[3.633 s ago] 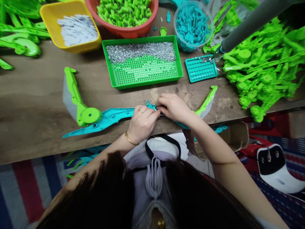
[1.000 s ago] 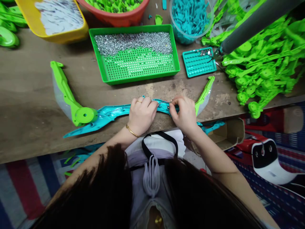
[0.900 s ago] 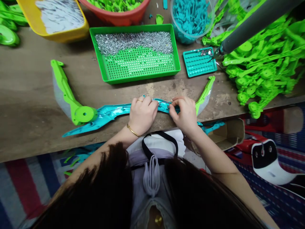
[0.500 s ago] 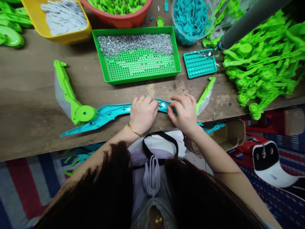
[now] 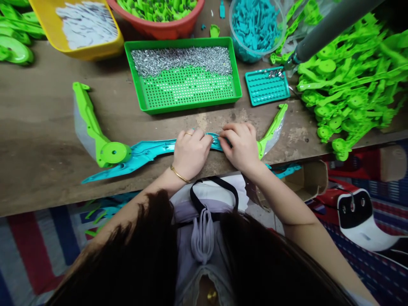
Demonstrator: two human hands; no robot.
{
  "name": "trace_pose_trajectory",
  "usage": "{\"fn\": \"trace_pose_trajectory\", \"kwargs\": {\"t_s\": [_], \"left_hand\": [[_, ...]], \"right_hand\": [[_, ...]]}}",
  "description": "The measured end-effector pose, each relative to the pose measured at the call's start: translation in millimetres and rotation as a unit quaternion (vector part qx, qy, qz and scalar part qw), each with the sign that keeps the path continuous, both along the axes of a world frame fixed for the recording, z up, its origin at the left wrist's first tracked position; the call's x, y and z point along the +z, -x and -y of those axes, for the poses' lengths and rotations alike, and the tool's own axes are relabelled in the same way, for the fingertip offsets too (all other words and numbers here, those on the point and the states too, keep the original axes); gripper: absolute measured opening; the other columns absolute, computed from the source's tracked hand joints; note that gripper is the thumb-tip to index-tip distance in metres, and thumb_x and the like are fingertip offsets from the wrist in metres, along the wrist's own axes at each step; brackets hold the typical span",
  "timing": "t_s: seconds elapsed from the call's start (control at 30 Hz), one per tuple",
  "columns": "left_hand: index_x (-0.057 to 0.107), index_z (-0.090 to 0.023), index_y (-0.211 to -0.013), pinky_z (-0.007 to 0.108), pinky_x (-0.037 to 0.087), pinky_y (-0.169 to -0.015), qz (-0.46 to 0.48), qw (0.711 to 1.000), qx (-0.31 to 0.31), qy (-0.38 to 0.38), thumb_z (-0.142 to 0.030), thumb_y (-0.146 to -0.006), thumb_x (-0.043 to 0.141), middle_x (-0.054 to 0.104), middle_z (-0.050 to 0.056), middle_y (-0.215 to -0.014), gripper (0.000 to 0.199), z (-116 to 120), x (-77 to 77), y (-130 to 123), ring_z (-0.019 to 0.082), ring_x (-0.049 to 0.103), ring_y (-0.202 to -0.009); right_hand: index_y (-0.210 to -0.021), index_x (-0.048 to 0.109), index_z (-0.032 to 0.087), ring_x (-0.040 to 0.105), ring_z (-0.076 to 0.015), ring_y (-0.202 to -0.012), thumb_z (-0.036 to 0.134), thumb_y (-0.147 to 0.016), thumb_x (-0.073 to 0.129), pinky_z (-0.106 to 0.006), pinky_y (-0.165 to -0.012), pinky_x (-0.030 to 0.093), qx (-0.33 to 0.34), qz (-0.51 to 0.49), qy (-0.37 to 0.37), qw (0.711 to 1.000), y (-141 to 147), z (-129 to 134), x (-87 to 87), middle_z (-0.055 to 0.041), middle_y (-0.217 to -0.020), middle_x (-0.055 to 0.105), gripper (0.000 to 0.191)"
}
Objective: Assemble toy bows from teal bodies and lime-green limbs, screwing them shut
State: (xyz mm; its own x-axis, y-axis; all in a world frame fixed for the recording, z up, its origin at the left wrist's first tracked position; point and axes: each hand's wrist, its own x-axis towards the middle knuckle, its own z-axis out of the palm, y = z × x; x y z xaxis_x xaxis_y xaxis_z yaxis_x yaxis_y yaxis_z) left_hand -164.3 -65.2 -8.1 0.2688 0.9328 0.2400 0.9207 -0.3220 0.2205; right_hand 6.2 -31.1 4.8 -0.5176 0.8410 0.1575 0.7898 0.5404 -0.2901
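Note:
A long blue plastic bow body (image 5: 161,147), like a toy bow, lies across the table with its ribbed inner side up. A green limb (image 5: 91,123) with a round hub is fitted at its left end, and another green limb (image 5: 274,127) stands at the right. My left hand (image 5: 191,153) is closed over the middle of the bow body, thumb and fingers on it. Close by on the right, my right hand (image 5: 239,146) has bent fingers pinched at the body's inner side. Whatever its fingertips hold is too small and hidden to make out.
Behind the bow are a green tray (image 5: 191,108) of small metal screws or pins and a small teal tray (image 5: 267,89). A yellow bin (image 5: 92,52), red bowl (image 5: 159,29) and clear tub (image 5: 258,53) hold parts. Green limbs (image 5: 353,85) pile up beneath a grey tool (image 5: 331,32).
My right hand has shifted slightly left along the bow body, closer to my left hand. More of the right green limb's lower end shows. My left hand stays in place.

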Motion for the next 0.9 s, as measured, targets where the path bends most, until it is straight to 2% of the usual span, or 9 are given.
{"fn": "trace_pose_trajectory", "kwargs": {"t_s": [0.1, 0.27, 0.4, 0.6, 0.73, 0.9], "left_hand": [[0.069, -0.021, -0.084, 0.038, 0.031, -0.066, 0.001, 1.000, 0.000, -0.022, -0.030, -0.097, 0.048, 0.065, 0.008, -0.075, 0.026, 1, -2.6, 1, 0.025, 0.056, -0.077], [0.068, -0.021, -0.080, 0.038, 0.030, -0.066, -0.005, 1.000, -0.003, -0.011, -0.030, -0.097, 0.047, 0.065, 0.008, -0.075, 0.029, 1, -2.1, 1, 0.024, 0.055, -0.076], [0.069, -0.021, -0.083, 0.038, 0.029, -0.065, -0.004, 1.000, -0.001, 0.012, -0.029, -0.098, 0.045, 0.064, 0.008, -0.076, 0.029, 0, 0.1, 0, 0.025, 0.055, -0.076], [0.071, -0.022, -0.088, 0.038, 0.029, -0.065, -0.006, 1.000, 0.001, -0.001, -0.030, -0.098, 0.045, 0.064, 0.007, -0.075, 0.029, 0, -1.9, 0, 0.025, 0.054, -0.076], [0.070, -0.021, -0.087, 0.038, 0.030, -0.065, -0.006, 1.000, -0.005, -0.030, -0.028, -0.096, 0.049, 0.064, 0.006, -0.075, 0.025, 0, -4.8, 2, 0.024, 0.054, -0.074], [0.070, -0.021, -0.092, 0.038, 0.031, -0.067, 0.019, 0.997, -0.044, -0.054, -0.026, -0.097, 0.048, 0.065, 0.005, -0.077, 0.023, 1, -6.0, 6, 0.024, 0.054, -0.077]], "right_hand": [[-0.090, 0.064, 0.021, 0.058, -0.0231, -0.100, 0.029, -0.094, 0.049, -0.042, -0.100, 0.034, -0.010, 0.020, -0.002, 1.000, 3, -2, -0.9, -0.0067, -0.107, 0.070, 0.018], [-0.090, 0.064, 0.020, 0.058, -0.0212, -0.097, 0.030, -0.095, 0.048, -0.040, -0.100, 0.033, -0.013, 0.027, -0.050, 0.998, 3, 2, -3.3, -0.0066, -0.106, 0.071, 0.019], [-0.096, 0.066, 0.022, 0.059, -0.0197, -0.101, 0.029, -0.097, 0.045, -0.040, -0.103, 0.032, 0.038, 0.014, -0.062, 0.997, -1, 1, -3.8, -0.0063, -0.110, 0.070, 0.022], [-0.097, 0.064, 0.021, 0.058, -0.0211, -0.109, 0.027, -0.096, 0.044, -0.043, -0.104, 0.033, 0.096, 0.000, 0.002, 0.995, -3, -5, -0.2, -0.0076, -0.113, 0.068, 0.020], [-0.096, 0.062, 0.019, 0.058, -0.0229, -0.110, 0.025, -0.096, 0.042, -0.044, -0.107, 0.031, 0.074, 0.029, 0.057, 0.995, 1, -7, 3.2, -0.0085, -0.113, 0.069, 0.021], [-0.095, 0.062, 0.019, 0.057, -0.0234, -0.109, 0.026, -0.096, 0.043, -0.042, -0.103, 0.033, 0.051, 0.040, 0.107, 0.992, 4, -7, 7.4, -0.0071, -0.112, 0.068, 0.020]]}}
